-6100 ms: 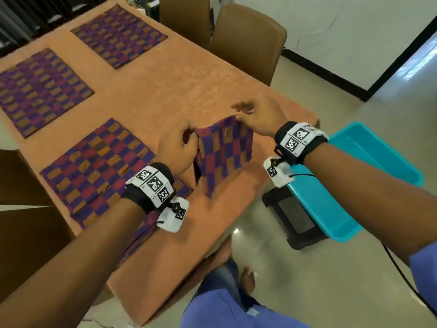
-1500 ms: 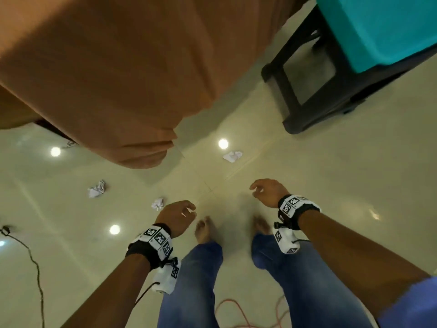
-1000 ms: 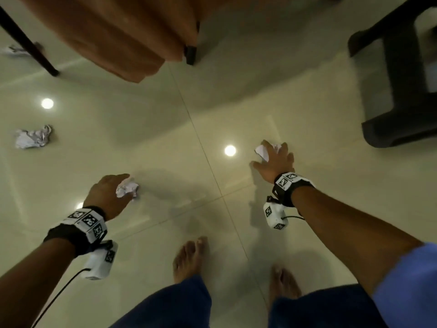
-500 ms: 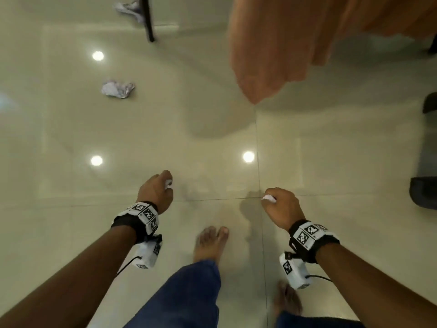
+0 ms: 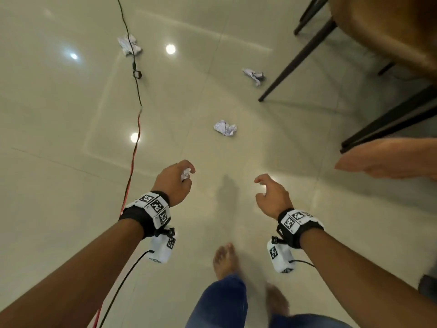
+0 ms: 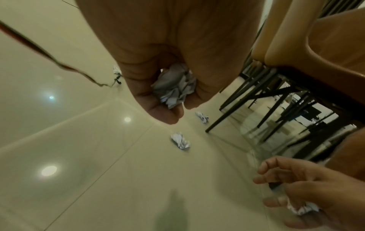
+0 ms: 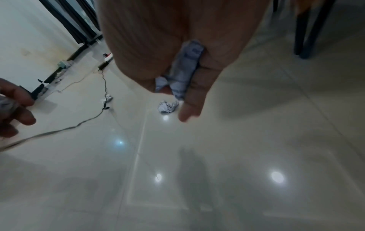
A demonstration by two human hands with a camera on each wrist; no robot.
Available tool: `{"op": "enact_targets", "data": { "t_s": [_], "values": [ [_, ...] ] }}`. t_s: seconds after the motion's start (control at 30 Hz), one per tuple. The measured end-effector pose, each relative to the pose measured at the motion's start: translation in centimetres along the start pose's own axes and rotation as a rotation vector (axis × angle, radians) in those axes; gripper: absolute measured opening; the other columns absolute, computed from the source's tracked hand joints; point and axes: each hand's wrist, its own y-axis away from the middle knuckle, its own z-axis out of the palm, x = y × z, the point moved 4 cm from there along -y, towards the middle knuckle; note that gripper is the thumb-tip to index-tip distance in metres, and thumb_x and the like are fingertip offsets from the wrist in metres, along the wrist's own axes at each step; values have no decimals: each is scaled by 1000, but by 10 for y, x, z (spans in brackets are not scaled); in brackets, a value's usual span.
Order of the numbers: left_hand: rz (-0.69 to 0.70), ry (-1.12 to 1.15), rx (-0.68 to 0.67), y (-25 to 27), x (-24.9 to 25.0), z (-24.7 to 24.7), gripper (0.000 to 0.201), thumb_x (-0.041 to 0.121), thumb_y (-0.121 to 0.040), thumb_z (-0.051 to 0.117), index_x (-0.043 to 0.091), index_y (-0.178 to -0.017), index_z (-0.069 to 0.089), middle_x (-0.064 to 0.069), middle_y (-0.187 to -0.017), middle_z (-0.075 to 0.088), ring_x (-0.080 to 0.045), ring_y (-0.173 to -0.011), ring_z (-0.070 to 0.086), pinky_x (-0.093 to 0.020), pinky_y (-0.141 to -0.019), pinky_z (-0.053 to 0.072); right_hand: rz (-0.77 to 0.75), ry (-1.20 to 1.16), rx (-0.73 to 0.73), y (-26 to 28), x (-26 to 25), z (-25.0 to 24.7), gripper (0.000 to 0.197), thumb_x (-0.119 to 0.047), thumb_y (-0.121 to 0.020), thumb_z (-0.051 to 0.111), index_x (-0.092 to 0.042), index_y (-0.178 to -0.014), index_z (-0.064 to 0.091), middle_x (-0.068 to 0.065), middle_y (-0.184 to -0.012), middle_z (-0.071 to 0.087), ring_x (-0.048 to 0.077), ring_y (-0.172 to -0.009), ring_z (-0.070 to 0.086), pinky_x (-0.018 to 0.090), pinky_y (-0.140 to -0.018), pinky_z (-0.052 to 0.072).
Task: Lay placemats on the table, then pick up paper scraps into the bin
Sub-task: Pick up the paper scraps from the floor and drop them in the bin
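From the head camera, the left hand [image 5: 173,182] hangs over the glossy tiled floor [image 5: 71,209] with fingers curled round a crumpled paper scrap [image 5: 185,174], white showing between thumb and forefinger. The right hand [image 5: 272,197] is half curled, thumb and forefinger apart; what it holds is hidden here. Three loose scraps lie on the floor ahead: the nearest scrap [image 5: 225,128] in the open, a second scrap [image 5: 253,76] just beside a dark chair leg [image 5: 295,55], and a far scrap [image 5: 129,45] under a black cable [image 5: 137,91] that joins a red cable [image 5: 133,157]. A corner of orange tablecloth [image 5: 387,159] hangs at the right edge.

The left wrist view shows the held ball wedged between curled fingers and palm, with all three floor scraps beyond. Lower right, the other hand pinches a second held scrap [image 6: 302,208] under its fingertips.

The right wrist camera shows that scrap as a flattened strip clamped between two fingers, the rest of the fingers loosely extended. Two floor scraps show beyond, one by the cable.
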Motion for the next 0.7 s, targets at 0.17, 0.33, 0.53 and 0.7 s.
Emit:
{"op": "enact_targets", "data": {
  "t_s": [0.17,0.33,0.53,0.7],
  "values": [
    [-15,139,34,-41,-6,-55,20,11,-83,53,27,-93,58,-2,-72,62,-23,-63,58,-32,-63,49,9,7,95,-78,-74,-24,35,0,-72,50,-24,-94,60,-4,-95,58,23,-82,53,31,-84,44],
    [-19,133,-38,-118,-6,-70,21,11,-83,55,25,-98,59,0,-78,62,-20,-66,57,-32,-64,49,-48,120,-83,-185,-107,-11,61,-4,-76,53,-31,-131,48,4,-130,51,31,-105,61,32,-97,46],
    [28,162,-58,-258,-10,-50,21,15,-83,56,28,-98,58,-1,-84,67,-22,-73,62,-33,-69,51,-177,450,-247,-307,-105,51,82,-11,-80,63,-39,-146,25,9,-144,36,39,-113,55,39,-93,50],
    [95,185,-109,-344,-18,-28,20,14,-83,57,27,-99,59,0,-83,66,-20,-73,61,-31,-67,49,-141,544,-166,-362,-96,90,46,-21,-91,54,-26,-135,39,10,-131,43,37,-97,61,36,-77,47]
  ]
}}
